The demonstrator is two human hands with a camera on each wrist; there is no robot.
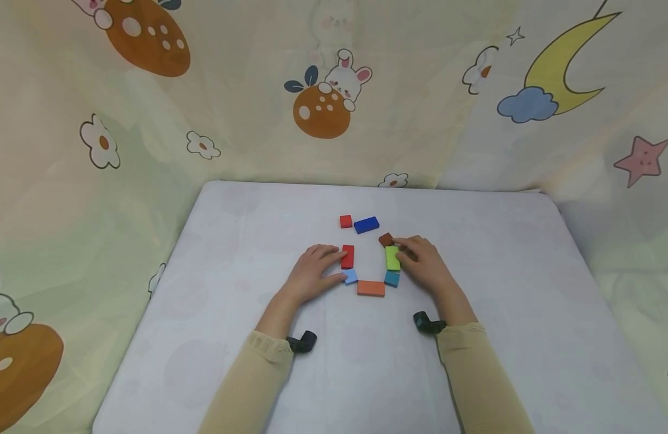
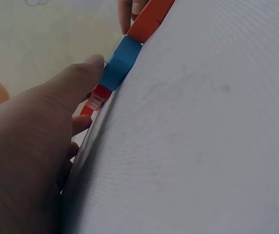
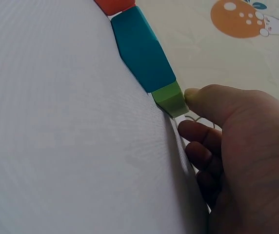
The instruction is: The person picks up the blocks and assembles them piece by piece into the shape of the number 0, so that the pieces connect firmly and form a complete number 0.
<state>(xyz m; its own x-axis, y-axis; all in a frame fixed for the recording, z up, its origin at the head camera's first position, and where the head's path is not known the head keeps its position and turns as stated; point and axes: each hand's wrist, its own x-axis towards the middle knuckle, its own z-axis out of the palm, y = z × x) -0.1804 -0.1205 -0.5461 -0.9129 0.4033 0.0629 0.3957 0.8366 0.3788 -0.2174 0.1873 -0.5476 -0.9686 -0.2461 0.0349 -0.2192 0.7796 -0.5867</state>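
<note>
Coloured blocks lie in a ring on the white table. My left hand (image 1: 314,272) is at the ring's left side, index fingertip on the long red block (image 1: 347,257) and thumb at the light blue block (image 1: 350,276). In the left wrist view that thumb touches the blue block (image 2: 122,62). On the other side, my right hand (image 1: 423,263) reaches with its index finger to the brown block (image 1: 386,239). Its thumb rests against the side of the lime green block (image 1: 392,258), also seen in the right wrist view. Neither hand's fingers wrap round a block.
An orange block (image 1: 371,289) forms the near side, with a teal block (image 1: 391,278) at its right end. Farther back lie a small red block (image 1: 346,222) and a dark blue block (image 1: 366,225). A patterned cloth (image 1: 247,108) hangs behind the table (image 1: 203,386).
</note>
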